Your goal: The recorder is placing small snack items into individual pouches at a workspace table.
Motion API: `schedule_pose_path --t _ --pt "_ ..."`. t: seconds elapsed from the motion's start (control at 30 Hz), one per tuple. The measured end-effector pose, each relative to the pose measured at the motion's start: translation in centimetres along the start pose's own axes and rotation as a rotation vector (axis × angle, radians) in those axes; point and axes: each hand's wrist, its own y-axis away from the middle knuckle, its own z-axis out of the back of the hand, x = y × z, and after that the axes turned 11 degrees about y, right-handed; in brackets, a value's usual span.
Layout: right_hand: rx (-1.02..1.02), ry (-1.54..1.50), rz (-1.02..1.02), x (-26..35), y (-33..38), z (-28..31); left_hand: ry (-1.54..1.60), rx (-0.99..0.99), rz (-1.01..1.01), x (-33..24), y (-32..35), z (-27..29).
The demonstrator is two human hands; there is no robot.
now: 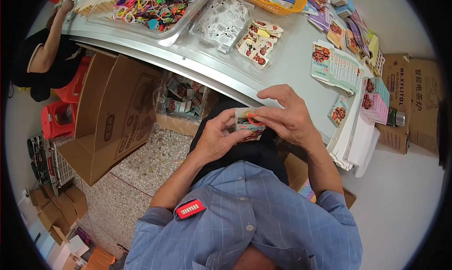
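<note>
Both hands, left hand (217, 137) and right hand (287, 117), pinch one small packet (248, 125) with a red ring; flat packets (336, 67) wait at two o'clock on the desk (282, 70).

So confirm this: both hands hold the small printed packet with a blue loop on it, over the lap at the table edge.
Not quite. The head view shows the loop is red-orange, not blue. The rest holds: left hand and right hand hold the small printed packet over the lap, at the table edge.

Person's wearing a light blue short-sleeved shirt (254, 223) with a thin windowpane check, white buttons down the front and a small red tag (190, 209) clipped near the chest pocket. Dark trousers (245, 150), bare forearms.
</note>
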Motion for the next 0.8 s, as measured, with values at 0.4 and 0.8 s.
schedule_pose_path --t 0.4,0.8 --pt "0.349 0.108 0.037 0.9 0.1 0.6 -0.428 0.014 -0.04 0.2 0.3 0.5" --pt "0.192 -0.787 -0.913 -0.9 4.5 -1.0 -0.135 -0.101 -0.034 1.9 1.9 1.7"
